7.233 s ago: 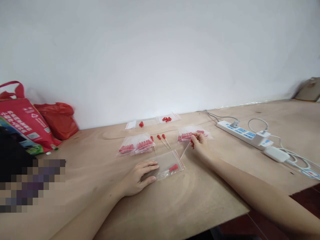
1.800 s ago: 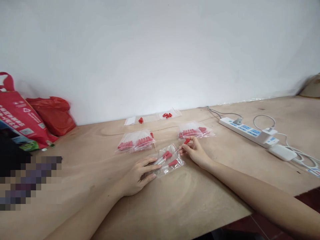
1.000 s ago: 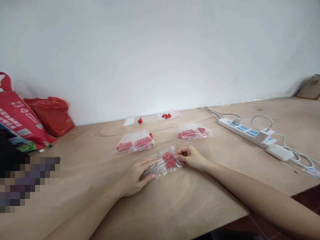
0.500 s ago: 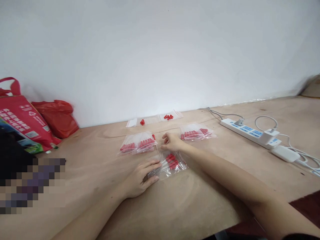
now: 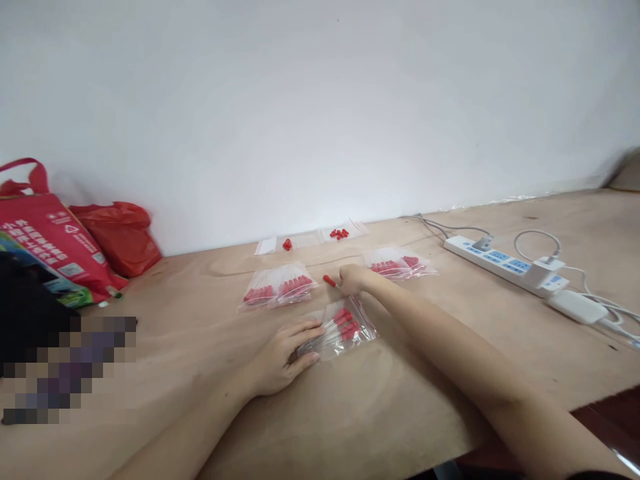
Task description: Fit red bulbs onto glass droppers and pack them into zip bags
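Note:
My left hand [image 5: 290, 353] lies at the near left, its fingers and thumb closed on the left edge of a clear zip bag [image 5: 333, 350] that holds several red-ended clear sticks. Beyond that bag is my right hand [image 5: 353, 280], fingers pinched together, with a small red-ended piece [image 5: 329, 281] sticking out at its fingertips. Left of it lie filled bags [image 5: 280, 283] with red ends showing. More filled bags [image 5: 395, 261] lie behind my right wrist.
Near the wall are loose red caps [image 5: 339, 234], another small red cluster [image 5: 287, 245] and flat clear bags. A white power strip [image 5: 493, 259] with plugs and cables runs along the right. Red bags [image 5: 120, 237] and a blurred patch are at the left.
My right hand has closed and shifted slightly right. The red-ended piece, earlier beside the left filled bags, now shows further right at its fingertips. My left hand stays on the bag.

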A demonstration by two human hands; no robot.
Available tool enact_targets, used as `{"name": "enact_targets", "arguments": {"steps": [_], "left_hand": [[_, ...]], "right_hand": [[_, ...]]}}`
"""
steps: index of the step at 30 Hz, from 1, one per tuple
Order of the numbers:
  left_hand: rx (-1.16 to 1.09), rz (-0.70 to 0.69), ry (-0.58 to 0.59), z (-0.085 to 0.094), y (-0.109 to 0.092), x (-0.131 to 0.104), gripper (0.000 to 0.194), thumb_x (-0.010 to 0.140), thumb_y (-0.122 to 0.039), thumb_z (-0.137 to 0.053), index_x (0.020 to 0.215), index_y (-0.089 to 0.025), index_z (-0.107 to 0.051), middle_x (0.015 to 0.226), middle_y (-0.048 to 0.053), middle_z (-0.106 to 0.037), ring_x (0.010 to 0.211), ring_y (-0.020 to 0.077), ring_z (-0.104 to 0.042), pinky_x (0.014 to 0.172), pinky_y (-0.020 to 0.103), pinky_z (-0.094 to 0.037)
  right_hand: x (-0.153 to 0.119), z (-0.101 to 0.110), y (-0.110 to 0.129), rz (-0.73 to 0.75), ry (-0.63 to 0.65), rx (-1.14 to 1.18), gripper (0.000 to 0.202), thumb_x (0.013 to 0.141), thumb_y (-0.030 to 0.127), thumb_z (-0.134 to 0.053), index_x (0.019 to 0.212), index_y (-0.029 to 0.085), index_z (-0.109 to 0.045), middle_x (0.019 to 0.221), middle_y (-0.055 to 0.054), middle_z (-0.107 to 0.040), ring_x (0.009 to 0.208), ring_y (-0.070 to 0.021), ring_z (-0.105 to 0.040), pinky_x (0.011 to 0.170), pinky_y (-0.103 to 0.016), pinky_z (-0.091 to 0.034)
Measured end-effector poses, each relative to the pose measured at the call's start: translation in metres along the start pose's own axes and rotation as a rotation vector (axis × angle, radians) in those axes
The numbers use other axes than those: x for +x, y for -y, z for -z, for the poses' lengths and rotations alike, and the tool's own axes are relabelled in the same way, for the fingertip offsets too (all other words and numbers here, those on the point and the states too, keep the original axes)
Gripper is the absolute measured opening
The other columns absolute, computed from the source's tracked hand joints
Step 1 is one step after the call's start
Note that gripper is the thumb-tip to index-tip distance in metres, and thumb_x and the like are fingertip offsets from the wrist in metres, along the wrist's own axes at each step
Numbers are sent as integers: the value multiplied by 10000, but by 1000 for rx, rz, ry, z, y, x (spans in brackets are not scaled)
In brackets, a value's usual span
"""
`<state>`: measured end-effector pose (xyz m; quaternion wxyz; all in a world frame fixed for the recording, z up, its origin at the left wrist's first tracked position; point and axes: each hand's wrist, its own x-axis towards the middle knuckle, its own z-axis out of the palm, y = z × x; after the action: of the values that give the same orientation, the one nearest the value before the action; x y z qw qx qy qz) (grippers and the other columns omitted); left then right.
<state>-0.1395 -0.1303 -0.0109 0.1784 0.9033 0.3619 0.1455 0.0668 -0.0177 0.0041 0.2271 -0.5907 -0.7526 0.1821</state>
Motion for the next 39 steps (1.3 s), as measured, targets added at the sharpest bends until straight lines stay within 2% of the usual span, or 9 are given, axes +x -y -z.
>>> {"name": "enact_targets", "arguments": {"steps": [4,10,12,14,17,19,22,25,39], "left_hand": [[-1,-10,14,0,0,1,391,844,-289,-455,1235,-275,-451,1321,40,-419,1196,228,-390,982,430,-337],[40,-15,51,-1,2,-2,344,868,-283,-413,1200,-339,-481,1330,10,-399,1214,230,-363,990,431,-322],[41,-13,50,-2,2,-2,349,868,-282,-412,1209,-323,-474,1333,17,-393,1219,227,-355,994,426,-318],[41,-16,48,-2,2,-1,359,865,-280,-412,1220,-297,-463,1333,32,-391,1221,229,-351,997,429,-314],[41,-17,41,-2,2,0,368,863,-278,-407,1227,-274,-456,1330,50,-393,1219,242,-352,992,446,-314],[42,-10,35,-2,3,1,367,863,-281,-405,1226,-278,-453,1331,48,-390,1218,247,-353,987,452,-318],[44,-6,30,-3,4,1,355,861,-286,-409,1212,-277,-460,1328,43,-394,1216,237,-357,987,439,-321],[46,3,24,-2,3,1,335,855,-293,-421,1185,-263,-473,1314,46,-414,1208,225,-370,983,427,-330],[36,-64,-101,-4,4,3,263,798,-308,-511,1025,-203,-591,1242,76,-505,1142,223,-463,943,381,-396]], "right_hand": [[-3,-7,3,-50,60,-153,246,630,196,-626,864,127,-592,850,-153,-645,835,-266,-599,639,-304,-447],[-11,-14,2,78,90,-228,418,714,48,-445,1129,96,-458,1085,-188,-543,984,-254,-542,784,-325,-418],[-17,-4,-7,136,28,-205,526,722,24,-390,1242,78,-334,1152,-210,-481,1003,-255,-525,806,-347,-409],[-25,10,-21,197,-131,-121,567,742,43,-352,1295,76,-231,1171,-220,-445,1005,-256,-513,819,-373,-402],[-44,25,-48,190,-414,139,516,774,135,-352,1275,120,-231,1067,-156,-493,927,-230,-537,803,-383,-418],[-58,27,-63,54,-498,410,494,785,210,-361,1254,148,-219,871,-67,-527,686,-176,-567,672,-357,-469],[-74,20,-72,-127,-523,770,492,759,265,-403,1201,173,-208,660,42,-469,490,-128,-511,528,-309,-481],[-79,10,-68,-179,-535,934,469,706,238,-455,1123,200,-245,607,76,-433,482,-118,-508,508,-287,-489],[-83,-10,-41,-188,-460,1079,328,693,155,-480,944,245,-290,643,77,-402,491,-95,-516,466,-267,-522]]}}
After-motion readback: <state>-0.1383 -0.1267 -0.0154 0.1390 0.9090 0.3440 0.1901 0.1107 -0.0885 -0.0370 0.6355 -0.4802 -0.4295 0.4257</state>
